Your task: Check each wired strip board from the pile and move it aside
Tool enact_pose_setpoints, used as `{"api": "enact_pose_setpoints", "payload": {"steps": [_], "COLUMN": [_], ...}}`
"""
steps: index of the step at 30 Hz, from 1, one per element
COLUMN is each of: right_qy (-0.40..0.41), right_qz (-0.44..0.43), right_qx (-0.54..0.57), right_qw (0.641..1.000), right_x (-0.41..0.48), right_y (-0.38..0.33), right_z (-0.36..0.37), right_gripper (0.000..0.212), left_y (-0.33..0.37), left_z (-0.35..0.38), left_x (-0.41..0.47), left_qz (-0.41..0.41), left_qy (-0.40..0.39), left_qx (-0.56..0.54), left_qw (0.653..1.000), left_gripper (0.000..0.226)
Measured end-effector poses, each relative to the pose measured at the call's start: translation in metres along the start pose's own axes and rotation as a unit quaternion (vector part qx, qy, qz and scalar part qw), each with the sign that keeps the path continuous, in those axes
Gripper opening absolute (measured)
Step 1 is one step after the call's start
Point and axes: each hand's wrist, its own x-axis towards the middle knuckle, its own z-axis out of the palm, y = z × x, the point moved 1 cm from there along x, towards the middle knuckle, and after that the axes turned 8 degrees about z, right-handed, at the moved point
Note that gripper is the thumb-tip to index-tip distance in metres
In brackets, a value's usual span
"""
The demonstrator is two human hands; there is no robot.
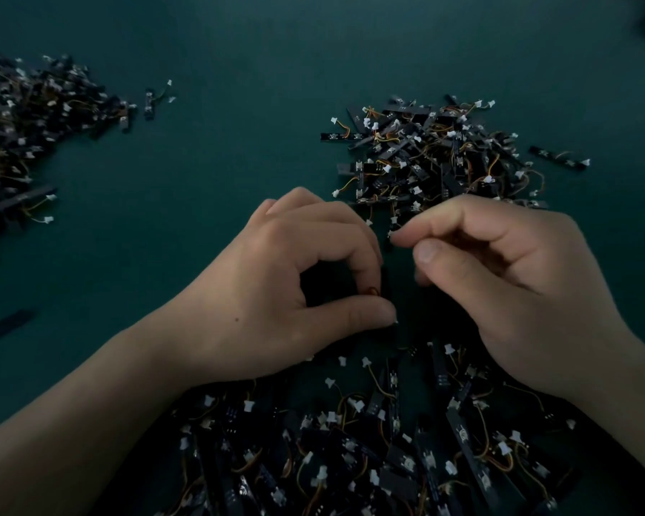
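Both hands hover over a dark green table between two heaps of black wired strip boards. My left hand point(295, 288) pinches something small between thumb and forefinger, where an orange wire loop point(373, 291) shows; the board itself is lost in shadow. My right hand point(499, 277) has its fingers curled, forefinger tip touching a small white connector point(392, 232), thumb just below. The near pile point(369, 441) spreads under my wrists. A second pile point(444, 154) lies just beyond my fingertips.
A third, larger heap of boards point(23, 135) covers the far left of the green table point(220, 162). One loose board point(149, 104) lies beside it, another loose strip point(1, 327) at the left edge, one more point(559, 158) at the right.
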Motion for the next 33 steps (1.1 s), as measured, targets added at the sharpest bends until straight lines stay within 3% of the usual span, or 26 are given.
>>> {"api": "enact_pose_setpoints", "payload": {"steps": [4, 8, 11, 14, 20, 24, 28, 33], "right_qy": [-0.065, -0.118, -0.099, -0.068, -0.051, -0.057, -0.058, -0.058], "right_qz": [-0.003, -0.029, -0.039, -0.032, -0.034, -0.046, -0.045, -0.018], "right_qx": [0.017, 0.010, -0.053, -0.043, -0.028, -0.038, -0.027, 0.008], "right_qw": [0.998, 0.993, 0.993, 0.996, 0.998, 0.997, 0.997, 0.998], "right_x": [0.0006, 0.0010, 0.0012, 0.0005, -0.0003, -0.0004, -0.0005, -0.0001], "right_y": [-0.0015, -0.0045, -0.0061, -0.0056, -0.0061, -0.0081, -0.0066, -0.0048], "right_z": [0.0000, 0.0012, 0.0033, 0.0033, 0.0026, 0.0039, 0.0043, 0.0023], "right_gripper": [0.025, 0.026, 0.017, 0.014, 0.015, 0.015, 0.017, 0.028], "left_y": [0.0016, 0.0031, 0.0030, 0.0017, 0.0016, -0.0003, 0.0003, 0.0012], "left_z": [-0.0022, -0.0025, -0.0027, -0.0025, 0.0001, -0.0024, -0.0024, -0.0019], "left_x": [0.0002, 0.0013, 0.0017, 0.0004, -0.0019, -0.0036, -0.0007, 0.0023], "left_qz": [0.000, -0.008, -0.007, -0.021, -0.027, -0.051, -0.007, 0.029], "left_qy": [0.059, 0.091, 0.100, 0.099, 0.022, 0.063, 0.085, 0.133], "left_qx": [-0.100, -0.110, -0.096, -0.100, -0.088, -0.154, -0.103, -0.051], "left_qw": [0.993, 0.990, 0.990, 0.990, 0.996, 0.985, 0.991, 0.989], "left_gripper": [0.017, 0.013, 0.011, 0.015, 0.020, 0.029, 0.006, 0.008]}}
